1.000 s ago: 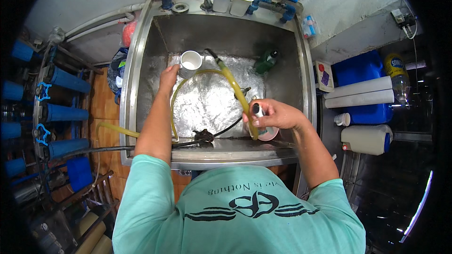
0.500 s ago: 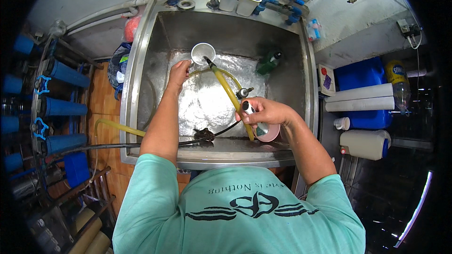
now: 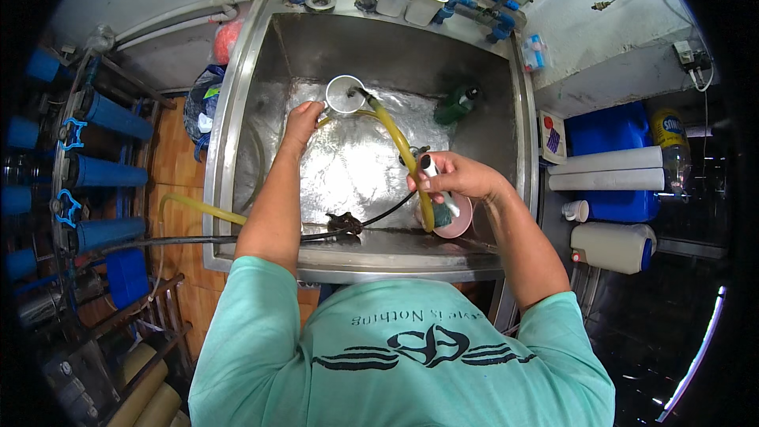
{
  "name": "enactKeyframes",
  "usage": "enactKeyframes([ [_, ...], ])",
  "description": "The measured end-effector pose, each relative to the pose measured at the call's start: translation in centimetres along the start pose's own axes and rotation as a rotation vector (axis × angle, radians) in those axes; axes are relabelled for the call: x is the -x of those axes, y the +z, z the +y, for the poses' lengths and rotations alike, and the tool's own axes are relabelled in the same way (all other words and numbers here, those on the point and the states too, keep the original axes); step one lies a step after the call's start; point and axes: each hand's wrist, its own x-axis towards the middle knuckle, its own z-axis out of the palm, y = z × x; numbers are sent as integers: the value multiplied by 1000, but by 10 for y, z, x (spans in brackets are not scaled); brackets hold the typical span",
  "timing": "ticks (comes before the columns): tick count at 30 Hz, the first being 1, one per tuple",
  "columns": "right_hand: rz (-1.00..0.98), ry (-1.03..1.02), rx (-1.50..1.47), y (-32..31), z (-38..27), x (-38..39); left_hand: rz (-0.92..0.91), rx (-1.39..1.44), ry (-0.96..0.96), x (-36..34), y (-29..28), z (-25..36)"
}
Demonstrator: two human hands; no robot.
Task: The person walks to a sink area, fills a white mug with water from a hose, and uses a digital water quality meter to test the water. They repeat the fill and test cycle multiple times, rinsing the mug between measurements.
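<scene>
My left hand grips the handle of a white mug held over the steel basin. A yellow hose runs into the mug's mouth with its dark nozzle. My right hand is closed on that hose, along with a white cylindrical object with a black top. A pink container sits just below my right hand. A metal fitting lies partly hidden behind the hose. A black hose and a dark lump lie near the front wall.
A green bottle rests at the basin's right. Brush holders and blue pipes line the back ledge. Blue filter housings stand at the left; jugs and white rolls at the right. A bag-lined bin is beside the sink.
My left hand has moved the mug right and slightly up. The yellow hose's nozzle, earlier beside the mug, now reaches into it; my right hand has shifted slightly.
</scene>
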Motion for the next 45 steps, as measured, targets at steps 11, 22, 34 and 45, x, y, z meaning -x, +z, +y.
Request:
enactKeyframes([
  [11, 0, 82, 136, 0, -15, -6, -12, -84, -1, 4, 0, -1],
  [22, 276, -102, 68, -18, -19, 76, 122, -1393, 715, 15, -6, 64],
  [34, 217, -98, 68, -15, 3, 77, 124, -1645, 1398, 38, -8, 186],
  [45, 176, -142, 63, -6, -2, 87, 287, -1161, 1130, 23, -10, 176],
])
